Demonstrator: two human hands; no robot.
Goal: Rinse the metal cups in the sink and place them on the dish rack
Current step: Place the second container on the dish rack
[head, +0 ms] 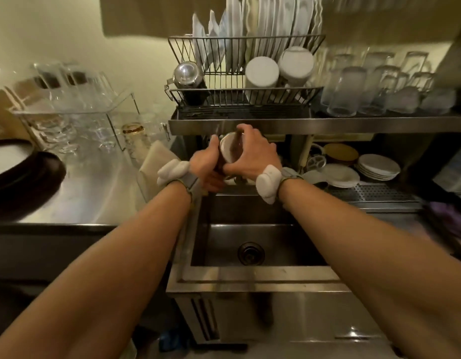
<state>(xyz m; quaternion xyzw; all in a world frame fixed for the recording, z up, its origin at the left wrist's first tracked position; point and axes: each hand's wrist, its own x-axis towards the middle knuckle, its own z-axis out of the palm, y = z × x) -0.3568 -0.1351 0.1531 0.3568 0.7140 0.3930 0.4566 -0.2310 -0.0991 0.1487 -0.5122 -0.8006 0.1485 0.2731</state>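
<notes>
A metal cup (230, 149) is held above the far end of the steel sink (250, 273), its open mouth tilted toward me. My left hand (206, 161) grips its left side. My right hand (252, 154) wraps its right side, with a finger over the rim. A thin stream of water falls just left of the cup. On the wire dish rack (239, 97) above the sink, another metal cup (186, 73) stands upside down at the left, beside two white upturned cups (261, 71) and a row of white plates.
A shelf of upturned drinking glasses (353, 92) runs right of the rack. Stacked plates (378, 165) lie under that shelf. On the left counter stand a clear rack of glasses (66, 99), a folded cloth (156, 161) and a dark round tray (24, 177).
</notes>
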